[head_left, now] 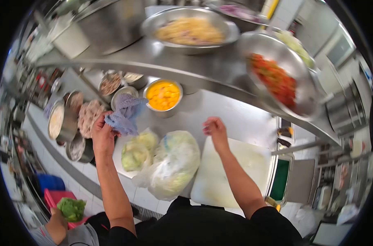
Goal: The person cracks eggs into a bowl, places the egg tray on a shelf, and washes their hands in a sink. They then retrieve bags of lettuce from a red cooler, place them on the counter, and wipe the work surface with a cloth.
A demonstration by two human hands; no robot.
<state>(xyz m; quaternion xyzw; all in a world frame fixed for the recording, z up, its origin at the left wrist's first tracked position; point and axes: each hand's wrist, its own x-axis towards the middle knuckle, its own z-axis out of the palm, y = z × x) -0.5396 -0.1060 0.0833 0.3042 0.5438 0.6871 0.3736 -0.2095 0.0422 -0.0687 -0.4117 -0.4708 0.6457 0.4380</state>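
Note:
My left hand (102, 133) grips a blue-grey cloth (125, 115), lifted above the steel counter near a small steel bowl. My right hand (214, 128) is closed into a loose fist over the far edge of a white cutting board (231, 172), with nothing visible in it. Between my arms lie two clear plastic bags of pale green cabbage (170, 162), one smaller (138, 151) beside the larger.
A steel bowl of yellow pieces (163, 95) stands behind the bags. Several steel pots and bowls (67, 119) crowd the left. On the shelf above sit large bowls of yellow (189, 30) and red food (276, 80). Another person's hand holds lettuce (71, 208) at lower left.

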